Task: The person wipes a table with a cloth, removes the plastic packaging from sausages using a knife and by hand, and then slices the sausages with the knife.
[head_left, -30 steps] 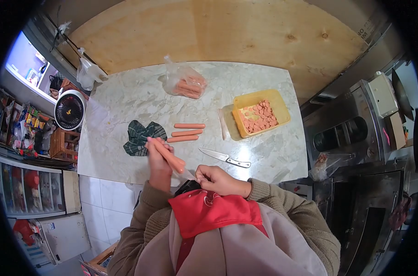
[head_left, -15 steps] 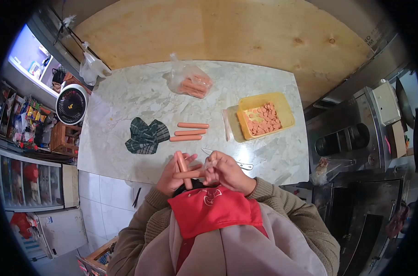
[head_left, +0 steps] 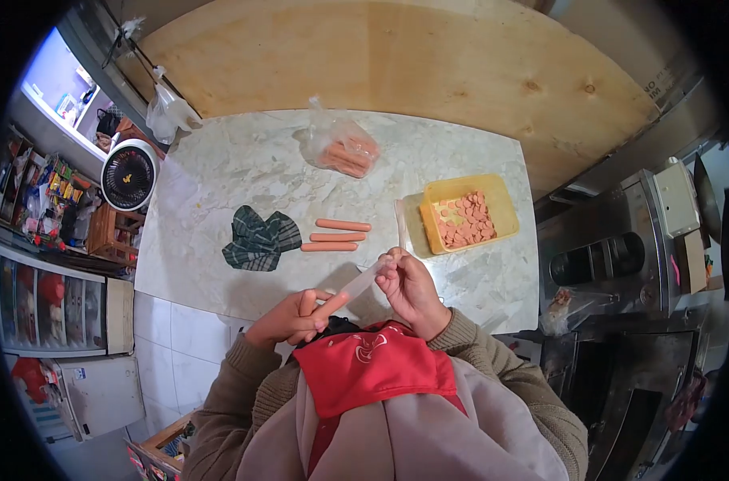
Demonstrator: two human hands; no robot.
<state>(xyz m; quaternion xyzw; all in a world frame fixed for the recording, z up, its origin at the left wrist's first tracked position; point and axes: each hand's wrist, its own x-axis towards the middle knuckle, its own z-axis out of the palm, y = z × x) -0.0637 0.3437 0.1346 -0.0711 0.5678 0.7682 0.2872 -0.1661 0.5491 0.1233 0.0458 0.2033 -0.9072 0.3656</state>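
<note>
The left hand [head_left: 286, 322] is curled around two sausages [head_left: 333, 305] by the near edge of the table [head_left: 212, 168]; the right hand [head_left: 414, 290], farther to the right, pinches the end of a clear film [head_left: 366, 277], which stretches taut from the tip of one held sausage; whether film covers the rest of it, the fingers hide. As for progress, one sausage seems partly out of its film; three whole sausages [head_left: 338, 237] lie side by side just beyond the hands, apparently bare and uncut, right of a dark checked cloth [head_left: 256, 240]; more fill a clear bag [head_left: 350, 157] at the far side, seemingly untouched; cut slices [head_left: 467, 221] cover part of the floor of the yellow tub [head_left: 504, 208] on the right, so some slicing looks done, with plenty left whole.
</note>
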